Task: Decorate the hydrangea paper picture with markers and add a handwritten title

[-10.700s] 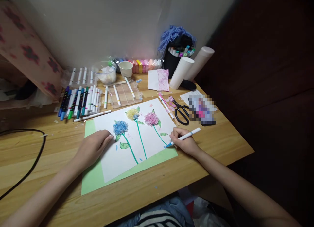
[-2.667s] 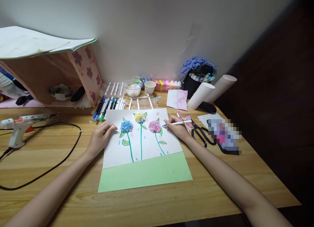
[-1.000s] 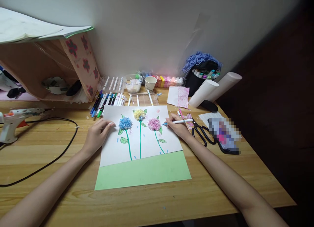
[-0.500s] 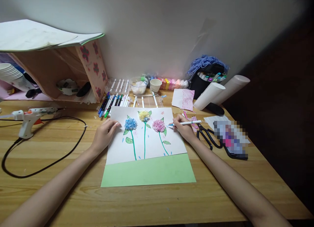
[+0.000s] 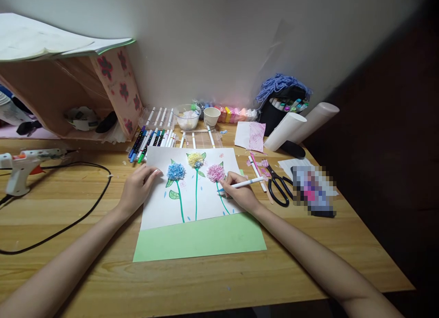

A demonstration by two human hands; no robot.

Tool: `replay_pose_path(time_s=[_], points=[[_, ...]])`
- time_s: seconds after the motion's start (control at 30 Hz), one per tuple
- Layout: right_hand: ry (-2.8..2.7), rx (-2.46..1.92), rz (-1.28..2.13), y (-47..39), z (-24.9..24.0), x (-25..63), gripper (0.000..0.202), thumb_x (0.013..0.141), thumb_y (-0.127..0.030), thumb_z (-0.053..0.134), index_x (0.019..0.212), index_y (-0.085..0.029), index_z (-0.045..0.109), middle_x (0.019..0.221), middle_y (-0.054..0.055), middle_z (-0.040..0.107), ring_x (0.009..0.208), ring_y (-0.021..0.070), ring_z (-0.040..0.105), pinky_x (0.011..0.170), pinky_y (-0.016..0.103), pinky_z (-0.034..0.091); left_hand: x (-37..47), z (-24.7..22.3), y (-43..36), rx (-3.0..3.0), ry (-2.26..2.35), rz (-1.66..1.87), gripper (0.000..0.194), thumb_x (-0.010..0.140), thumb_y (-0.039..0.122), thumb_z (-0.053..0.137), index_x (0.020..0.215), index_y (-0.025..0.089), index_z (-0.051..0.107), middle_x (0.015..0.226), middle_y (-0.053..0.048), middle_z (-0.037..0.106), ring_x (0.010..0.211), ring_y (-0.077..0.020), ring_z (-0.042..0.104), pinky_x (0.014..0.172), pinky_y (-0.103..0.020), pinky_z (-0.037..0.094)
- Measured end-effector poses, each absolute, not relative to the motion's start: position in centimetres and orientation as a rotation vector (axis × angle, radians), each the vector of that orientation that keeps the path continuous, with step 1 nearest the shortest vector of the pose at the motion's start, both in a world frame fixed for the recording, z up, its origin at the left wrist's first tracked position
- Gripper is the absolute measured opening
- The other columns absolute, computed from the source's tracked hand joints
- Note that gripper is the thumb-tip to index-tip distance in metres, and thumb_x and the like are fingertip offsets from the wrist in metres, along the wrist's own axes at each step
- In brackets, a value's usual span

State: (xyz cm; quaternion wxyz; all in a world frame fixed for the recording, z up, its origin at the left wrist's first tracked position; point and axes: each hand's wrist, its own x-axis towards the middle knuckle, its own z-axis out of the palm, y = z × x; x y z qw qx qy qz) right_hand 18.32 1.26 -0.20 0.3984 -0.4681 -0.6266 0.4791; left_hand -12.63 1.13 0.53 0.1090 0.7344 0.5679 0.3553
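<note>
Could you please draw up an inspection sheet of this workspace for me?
Surface: wooden table, with small scraps on it.
Things: white sheet bearing three flowers, overlapping a green sheet.
Clutter: loose markers left of the plastic trays; black-handled scissors right of the drawing.
Hands: left hand rests at the white sheet's left edge; right hand holds a blue-tipped marker.
Cables: black cable loops across the table's left side.
Surroundings: grey wall behind; pink flowered box at left.

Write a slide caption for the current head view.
Right hand holds a marker over the flower picture; left hand rests at its edge.
</note>
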Motion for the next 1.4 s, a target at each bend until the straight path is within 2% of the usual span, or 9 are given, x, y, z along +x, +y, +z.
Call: replay_pose_path(time_s=[0.37,0.6,0.8,1.0,1.4], points=[[-1.749,-1.292,1.056,0.76,-0.45,17.85,0.033,0.083,-0.031,0.054,0.056,-0.02,0.038,0.05,-0.006,0.044,0.05,0.0103,0.041,0.052,0.025,0.03,-12.5,0.5,1.12,2.148,1.673,1.052,0.025,0.09,0.034,0.045,0.081,0.019,0.063,0.079,-0.001,0.062,0.073,-0.0149,0.055,0.068,-0.026,0.041],[-1.646,-1.266,1.117,0.78,-0.31,17.83,0.033,0.085,-0.032,0.051,0.058,-0.021,0.038,0.05,-0.006,0.045,0.05,0.0107,0.044,0.055,0.025,0.036,-12.41,0.51,1.06,2.147,1.657,1.054,0.025,0.09,0.033,0.045,0.082,0.019,0.063,0.08,-0.001,0.062,0.074,-0.0151,0.055,0.069,-0.026,0.041],[-1.756,-1.29,1.03,0.84,-0.49,17.88,0.034,0.082,-0.026,0.054,0.054,-0.02,0.036,0.05,-0.006,0.043,0.05,0.0104,0.04,0.052,0.025,0.031,-12.44,0.61,1.09,2.147,1.668,1.041,0.025,0.09,0.034,0.045,0.082,0.02,0.063,0.08,-0.001,0.062,0.075,-0.0154,0.056,0.07,-0.026,0.041],[-1.71,-1.273,1.073,0.77,-0.38,17.92,0.032,0.084,-0.031,0.052,0.057,-0.02,0.04,0.05,-0.005,0.046,0.051,0.0111,0.043,0.054,0.025,0.034,-12.47,0.54,1.09,2.157,1.662,1.051,0.026,0.091,0.034,0.045,0.081,0.019,0.063,0.081,-0.001,0.063,0.076,-0.0155,0.056,0.071,-0.026,0.041],[-1.723,-1.292,1.076,0.75,-0.35,17.77,0.034,0.084,-0.034,0.052,0.055,-0.021,0.038,0.05,-0.005,0.045,0.051,0.0113,0.042,0.054,0.025,0.034,-12.42,0.61,1.11,2.103,1.667,1.045,0.026,0.09,0.036,0.044,0.081,0.02,0.063,0.08,-0.002,0.062,0.077,-0.0163,0.056,0.071,-0.027,0.041]])
